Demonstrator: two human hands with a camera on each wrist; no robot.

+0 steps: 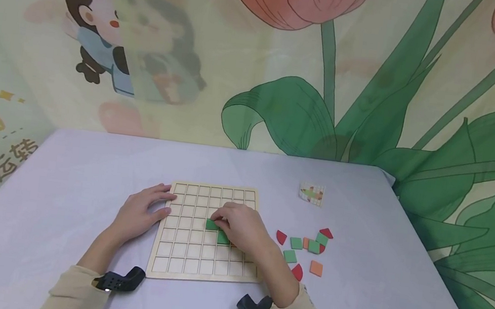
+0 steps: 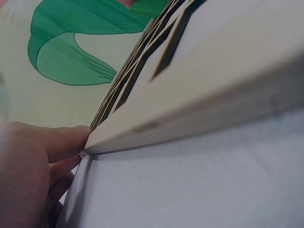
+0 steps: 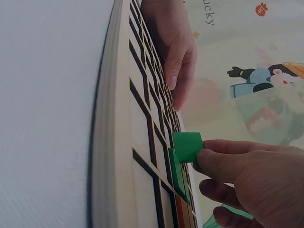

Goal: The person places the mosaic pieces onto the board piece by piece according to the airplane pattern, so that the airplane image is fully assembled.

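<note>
A square wooden grid board [image 1: 177,251] lies on the table. My left hand [image 1: 142,214] rests at its left edge with fingers extended; the fingertips [image 2: 83,135] touch the rim. Over the middle of the board, my right hand [image 1: 244,225] pinches a green square tile [image 3: 188,146] between thumb and forefinger, the tile tilted up from the grid. Just beside it, another green square tile [image 1: 223,237] sits in a cell. An orange tile [image 3: 181,213] shows next to that one in the right wrist view; the right hand mostly hides it from the head view.
Right of the board lie loose pieces: several green squares [image 1: 290,256], orange squares [image 1: 316,268] and red rounded-edge pieces [image 1: 297,272]. Farther back is a small printed picture card [image 1: 312,194]. A white cloth [image 1: 88,182] covers the table; a printed curtain [image 1: 196,118] hangs behind.
</note>
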